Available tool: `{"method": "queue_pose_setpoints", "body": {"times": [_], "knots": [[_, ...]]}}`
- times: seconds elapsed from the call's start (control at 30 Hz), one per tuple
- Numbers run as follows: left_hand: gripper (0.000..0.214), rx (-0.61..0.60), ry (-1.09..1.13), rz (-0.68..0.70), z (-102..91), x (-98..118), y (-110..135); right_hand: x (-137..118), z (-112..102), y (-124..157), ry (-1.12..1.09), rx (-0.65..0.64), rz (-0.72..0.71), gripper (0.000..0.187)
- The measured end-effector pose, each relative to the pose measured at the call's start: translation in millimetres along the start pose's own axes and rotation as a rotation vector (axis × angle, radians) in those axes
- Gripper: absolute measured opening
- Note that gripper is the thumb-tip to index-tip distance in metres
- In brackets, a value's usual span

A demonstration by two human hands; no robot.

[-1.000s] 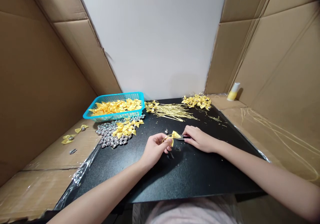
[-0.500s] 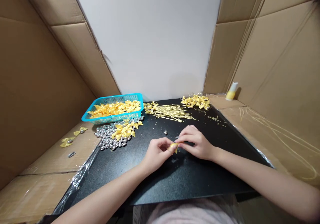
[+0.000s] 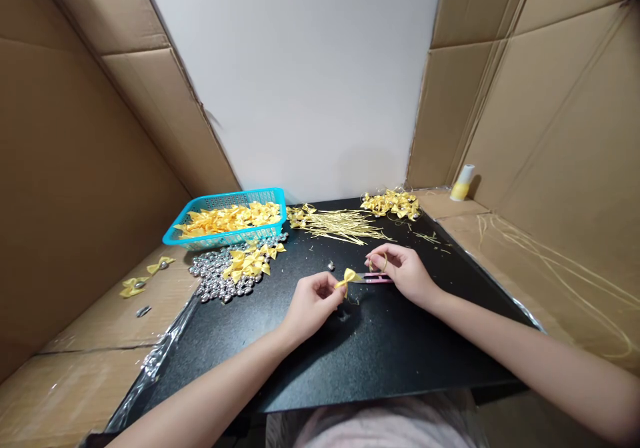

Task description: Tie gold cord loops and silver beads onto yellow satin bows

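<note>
My left hand (image 3: 313,299) pinches a small yellow ribbon bow (image 3: 349,277) just above the black table top (image 3: 350,348). My right hand (image 3: 404,273) is closed on a thin gold cord loop (image 3: 379,262) that runs to the bow, and its fingers rest over a pink-handled tool (image 3: 376,278) lying on the table; I cannot tell whether it grips the tool. A single silver bell (image 3: 331,265) lies just behind the bow.
A turquoise basket (image 3: 226,219) of yellow bows stands at the back left, with a heap of silver bells (image 3: 220,276) and loose bows (image 3: 253,259) before it. Gold cords (image 3: 345,224) and finished bows (image 3: 393,203) lie at the back. Cardboard walls enclose the table; a small bottle (image 3: 461,183) stands at right.
The hands, pressed together on the bow half a second ago, have drawn apart. The right hand moved right with the cord loop, and the bow shows spread at the left fingertips.
</note>
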State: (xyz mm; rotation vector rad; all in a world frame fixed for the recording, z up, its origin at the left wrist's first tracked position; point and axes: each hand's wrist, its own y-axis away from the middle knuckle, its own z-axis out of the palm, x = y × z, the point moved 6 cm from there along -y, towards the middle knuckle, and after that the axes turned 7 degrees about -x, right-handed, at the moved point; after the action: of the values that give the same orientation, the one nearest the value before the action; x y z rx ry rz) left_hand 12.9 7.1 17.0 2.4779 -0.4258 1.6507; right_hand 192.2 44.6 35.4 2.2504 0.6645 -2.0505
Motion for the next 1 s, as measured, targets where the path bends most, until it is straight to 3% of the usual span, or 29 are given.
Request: {"method": "queue_pose_setpoints", "body": {"times": [0.13, 0.2, 0.3, 0.43, 0.53, 0.7, 0.9, 1.0], "knots": [[0.013, 0.099, -0.490, 0.107, -10.3, 12, 0, 11, 5, -2, -0.184, -0.082, 0.082, 0.034], [0.003, 0.134, -0.596, 0.161, -12.9, 18, 1, 12, 7, -1, -0.223, -0.098, 0.082, 0.032], [0.012, 0.188, -0.511, 0.243, -15.0, 28, 5, 10, 12, 2, -0.205, -0.126, 0.042, 0.026], [0.010, -0.010, -0.250, 0.319, 1.2, 37, 9, -5, 21, 9, -0.103, -0.174, -0.161, 0.015], [0.014, -0.057, -0.162, 0.313, 7.4, 38, 9, -10, 27, 12, -0.039, -0.180, -0.229, 0.011], [0.019, -0.066, -0.144, 0.295, 6.0, 35, 7, -10, 21, 10, -0.044, -0.094, -0.231, 0.013], [0.023, -0.104, -0.128, 0.285, 6.5, 33, 8, -4, -5, -1, -0.124, 0.103, -0.106, 0.024], [0.022, -0.077, -0.103, 0.271, 4.9, 31, 8, -4, -5, -3, -0.142, 0.046, -0.078, 0.024]]}}
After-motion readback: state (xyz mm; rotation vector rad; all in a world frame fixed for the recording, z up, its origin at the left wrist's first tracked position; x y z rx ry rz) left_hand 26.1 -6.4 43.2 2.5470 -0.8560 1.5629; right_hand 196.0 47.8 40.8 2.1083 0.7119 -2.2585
